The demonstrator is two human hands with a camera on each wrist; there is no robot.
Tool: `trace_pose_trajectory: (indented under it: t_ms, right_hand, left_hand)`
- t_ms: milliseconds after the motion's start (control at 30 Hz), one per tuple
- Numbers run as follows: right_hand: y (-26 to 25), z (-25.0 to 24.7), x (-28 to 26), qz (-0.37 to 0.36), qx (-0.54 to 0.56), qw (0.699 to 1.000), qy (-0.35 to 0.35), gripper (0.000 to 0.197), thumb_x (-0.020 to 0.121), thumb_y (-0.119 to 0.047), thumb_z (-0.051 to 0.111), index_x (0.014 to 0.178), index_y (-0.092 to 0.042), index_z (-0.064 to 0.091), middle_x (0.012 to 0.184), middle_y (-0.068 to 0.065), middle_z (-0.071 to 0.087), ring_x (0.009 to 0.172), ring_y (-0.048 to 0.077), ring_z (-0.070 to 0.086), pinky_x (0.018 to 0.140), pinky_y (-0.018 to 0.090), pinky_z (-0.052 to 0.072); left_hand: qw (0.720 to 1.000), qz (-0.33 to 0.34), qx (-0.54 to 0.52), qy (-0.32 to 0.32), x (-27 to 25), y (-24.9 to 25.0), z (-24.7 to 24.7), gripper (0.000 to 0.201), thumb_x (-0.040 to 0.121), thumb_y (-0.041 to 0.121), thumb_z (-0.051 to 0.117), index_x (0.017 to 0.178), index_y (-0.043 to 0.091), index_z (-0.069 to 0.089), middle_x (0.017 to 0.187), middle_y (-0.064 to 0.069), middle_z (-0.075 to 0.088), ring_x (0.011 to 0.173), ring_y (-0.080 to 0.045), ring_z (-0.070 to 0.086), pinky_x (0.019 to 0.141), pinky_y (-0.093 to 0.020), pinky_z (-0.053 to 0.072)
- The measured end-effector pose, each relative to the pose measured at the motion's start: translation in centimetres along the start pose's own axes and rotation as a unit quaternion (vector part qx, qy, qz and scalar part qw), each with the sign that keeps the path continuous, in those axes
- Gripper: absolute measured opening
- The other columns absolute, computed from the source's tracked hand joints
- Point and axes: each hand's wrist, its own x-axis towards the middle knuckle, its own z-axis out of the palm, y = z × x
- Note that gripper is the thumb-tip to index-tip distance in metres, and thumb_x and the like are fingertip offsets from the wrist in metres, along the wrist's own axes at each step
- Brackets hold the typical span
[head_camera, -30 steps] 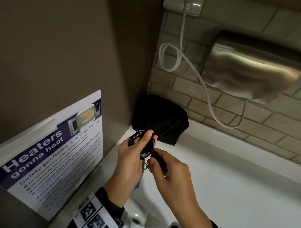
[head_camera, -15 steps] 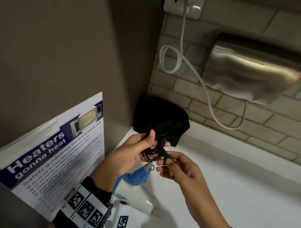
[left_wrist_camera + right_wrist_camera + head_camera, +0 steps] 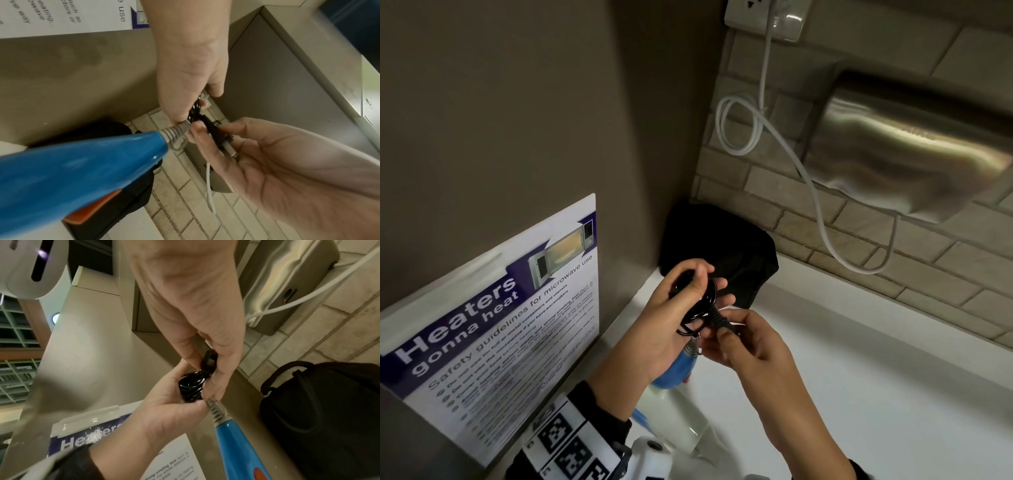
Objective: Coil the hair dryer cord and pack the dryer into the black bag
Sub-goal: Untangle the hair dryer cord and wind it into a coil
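Note:
My left hand [image 3: 681, 308] grips a tight coil of black cord [image 3: 697, 310] [image 3: 191, 388], thumb pressed over it. My right hand [image 3: 739, 337] pinches the black plug [image 3: 720, 320] [image 3: 218, 134] at the cord's end, right beside the coil. The hair dryer [image 3: 674, 373] hangs below my left hand, with a blue handle [image 3: 82, 170] [image 3: 240, 446], a grey ribbed cord sleeve and a white body. The black bag [image 3: 736, 253] [image 3: 320, 415] stands in the corner behind my hands, against the brick wall.
A steel hand dryer [image 3: 907, 150] is mounted on the brick wall at the right, its white cable [image 3: 739, 126] looping up to a wall socket [image 3: 767, 17]. A microwave safety poster [image 3: 493, 325] hangs on the left wall. The white counter [image 3: 876, 377] spreads to the right.
Both hands rose slightly and closed together; the right hand brought the plug up against the coil in my left hand. The dryer swung further under my left hand.

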Motion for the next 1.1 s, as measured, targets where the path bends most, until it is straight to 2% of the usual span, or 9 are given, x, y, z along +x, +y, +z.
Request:
trace_pose_trajectory:
  t_ms: [100, 200, 333, 433, 600, 667, 767, 900, 1100]
  right_hand:
    - [0.0, 0.0, 0.0, 0.007, -0.013, 1.0, -0.011, 0.02, 0.087, -0.012, 0.065, 0.106, -0.019, 0.062, 0.092, -0.003, 0.075, 0.087, 0.011, 0.069, 0.083, 0.026, 0.054]
    - [0.1, -0.4, 0.3, 0.006, -0.037, 0.999, -0.024, 0.032, 0.079, -0.015, 0.075, 0.108, -0.024, 0.065, 0.066, -0.015, 0.06, 0.065, 0.007, 0.053, 0.07, 0.021, 0.049]
    - [0.2, -0.7, 0.9, 0.03, 0.036, 0.999, -0.026, 0.026, 0.083, 0.004, 0.065, 0.107, -0.009, 0.066, 0.085, 0.007, 0.075, 0.08, 0.017, 0.071, 0.077, 0.023, 0.056]
    - [0.3, -0.5, 1.2, 0.064, 0.088, 0.994, -0.034, 0.021, 0.088, 0.009, 0.054, 0.099, 0.0, 0.07, 0.088, 0.016, 0.075, 0.084, 0.023, 0.073, 0.074, 0.022, 0.057]
    - [0.8, 0.2, 1.7, 0.066, 0.154, 0.986, 0.003, 0.017, 0.086, 0.01, 0.056, 0.092, 0.005, 0.071, 0.078, 0.016, 0.073, 0.072, 0.02, 0.071, 0.068, 0.022, 0.057]
    - [0.9, 0.5, 1.8, 0.063, 0.166, 0.984, 0.009, 0.016, 0.084, 0.011, 0.057, 0.088, 0.005, 0.071, 0.077, 0.017, 0.073, 0.07, 0.02, 0.07, 0.068, 0.022, 0.058]
    - [0.9, 0.4, 2.1, 0.05, 0.128, 0.99, 0.017, 0.016, 0.083, 0.011, 0.059, 0.085, 0.003, 0.072, 0.078, 0.018, 0.073, 0.07, 0.02, 0.069, 0.07, 0.025, 0.059]
    - [1.2, -0.2, 2.5, 0.027, 0.069, 0.996, 0.051, 0.013, 0.082, 0.012, 0.06, 0.089, 0.005, 0.069, 0.084, 0.023, 0.072, 0.077, 0.027, 0.069, 0.079, 0.034, 0.06]
    - [0.3, -1.2, 2.4, 0.088, 0.117, 0.989, -0.021, 0.024, 0.097, -0.006, 0.046, 0.102, 0.001, 0.069, 0.093, 0.02, 0.073, 0.089, 0.027, 0.072, 0.084, 0.031, 0.058]
  left_hand:
    - [0.997, -0.019, -0.077, -0.001, 0.2, 0.2, -0.4, 0.028, 0.079, 0.044, 0.057, 0.091, 0.018, 0.056, 0.098, -0.009, 0.069, 0.101, -0.035, 0.067, 0.077, -0.041, 0.057]
    - [0.996, -0.028, -0.085, 0.0, 0.1, 0.3, -0.7, 0.032, 0.084, 0.049, 0.051, 0.091, 0.019, 0.055, 0.1, -0.01, 0.069, 0.101, -0.036, 0.067, 0.079, -0.043, 0.056]
    - [0.995, -0.027, -0.095, -0.008, -0.1, 0.2, -0.4, 0.033, 0.085, 0.051, 0.048, 0.09, 0.02, 0.056, 0.101, -0.01, 0.067, 0.098, -0.034, 0.068, 0.082, -0.044, 0.055]
    - [0.996, -0.016, -0.087, -0.01, -0.2, -0.1, -0.1, 0.036, 0.084, 0.053, 0.047, 0.091, 0.018, 0.054, 0.104, -0.011, 0.068, 0.1, -0.034, 0.068, 0.09, -0.043, 0.054]
    - [0.998, -0.013, -0.067, -0.003, -0.2, -0.4, 0.2, 0.033, 0.086, 0.052, 0.045, 0.093, 0.021, 0.052, 0.111, -0.01, 0.07, 0.104, -0.035, 0.067, 0.081, -0.041, 0.057]
    - [0.998, -0.017, -0.057, 0.009, -0.2, -0.7, 0.2, 0.028, 0.09, 0.049, 0.045, 0.095, 0.023, 0.051, 0.115, -0.011, 0.069, 0.103, -0.034, 0.068, 0.085, -0.044, 0.055]
    - [0.998, -0.025, -0.051, 0.011, -0.4, -0.9, 0.2, 0.023, 0.095, 0.041, 0.04, 0.105, 0.024, 0.052, 0.117, -0.013, 0.069, 0.107, -0.031, 0.067, 0.093, -0.045, 0.046]
    - [1.0, -0.005, -0.015, 0.006, -0.5, -0.8, 0.7, 0.029, 0.099, 0.033, 0.033, 0.117, 0.022, 0.052, 0.114, -0.012, 0.071, 0.107, -0.028, 0.067, 0.091, -0.041, 0.051]
    - [0.999, 0.021, 0.002, 0.032, 0.1, -0.6, 0.1, 0.019, 0.097, 0.022, 0.046, 0.112, 0.023, 0.058, 0.107, -0.013, 0.072, 0.096, -0.027, 0.07, 0.077, -0.036, 0.058]
